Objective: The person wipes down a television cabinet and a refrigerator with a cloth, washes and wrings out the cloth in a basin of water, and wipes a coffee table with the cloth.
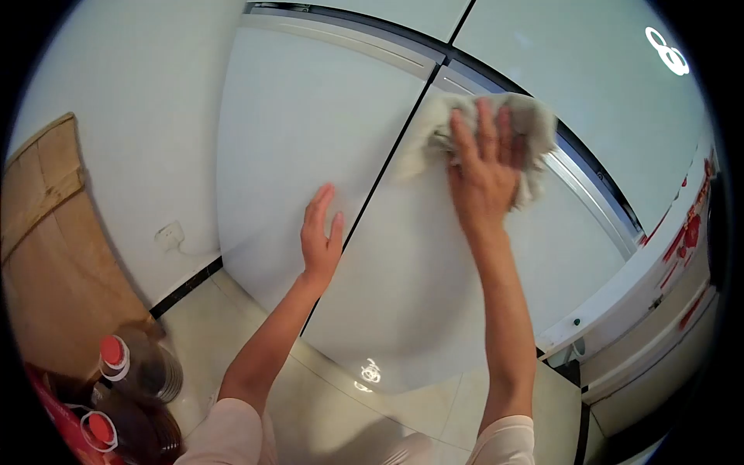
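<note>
Cloth (535,124), pale beige-grey, all loose folds.

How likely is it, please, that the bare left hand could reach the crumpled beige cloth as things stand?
Probably yes: the left hand looks empty, with only white panels and a dark seam between it and the cloth. The right hand covers the cloth's middle, but its left edge looks free.
</note>
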`<state>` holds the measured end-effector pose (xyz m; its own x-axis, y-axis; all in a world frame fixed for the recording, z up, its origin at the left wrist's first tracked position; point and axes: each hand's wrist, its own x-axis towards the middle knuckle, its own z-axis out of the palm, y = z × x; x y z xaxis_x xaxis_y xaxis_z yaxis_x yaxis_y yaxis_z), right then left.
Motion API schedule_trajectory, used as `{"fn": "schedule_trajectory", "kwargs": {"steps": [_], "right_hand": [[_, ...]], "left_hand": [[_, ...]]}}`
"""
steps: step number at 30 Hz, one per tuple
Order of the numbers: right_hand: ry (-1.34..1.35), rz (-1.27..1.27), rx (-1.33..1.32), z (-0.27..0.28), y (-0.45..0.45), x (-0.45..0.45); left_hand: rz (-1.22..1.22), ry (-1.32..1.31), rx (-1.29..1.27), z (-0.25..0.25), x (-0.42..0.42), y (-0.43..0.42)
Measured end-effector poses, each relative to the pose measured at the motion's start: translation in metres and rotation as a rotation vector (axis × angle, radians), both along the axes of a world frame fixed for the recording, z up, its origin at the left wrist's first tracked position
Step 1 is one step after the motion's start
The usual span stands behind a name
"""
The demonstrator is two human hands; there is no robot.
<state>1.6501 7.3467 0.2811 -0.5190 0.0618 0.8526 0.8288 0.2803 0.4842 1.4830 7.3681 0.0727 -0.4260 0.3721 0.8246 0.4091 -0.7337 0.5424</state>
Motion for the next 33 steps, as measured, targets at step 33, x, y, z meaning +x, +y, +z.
{"fn": "schedule_trajectory", "kwargs": {"steps": [33], "right_hand": [[0.528, -0.242, -0.177, -0.375, -0.116, 0.236]], "left_hand": [[0.170, 0.435, -0.125, -0.034, -0.017, 0.028]]}}
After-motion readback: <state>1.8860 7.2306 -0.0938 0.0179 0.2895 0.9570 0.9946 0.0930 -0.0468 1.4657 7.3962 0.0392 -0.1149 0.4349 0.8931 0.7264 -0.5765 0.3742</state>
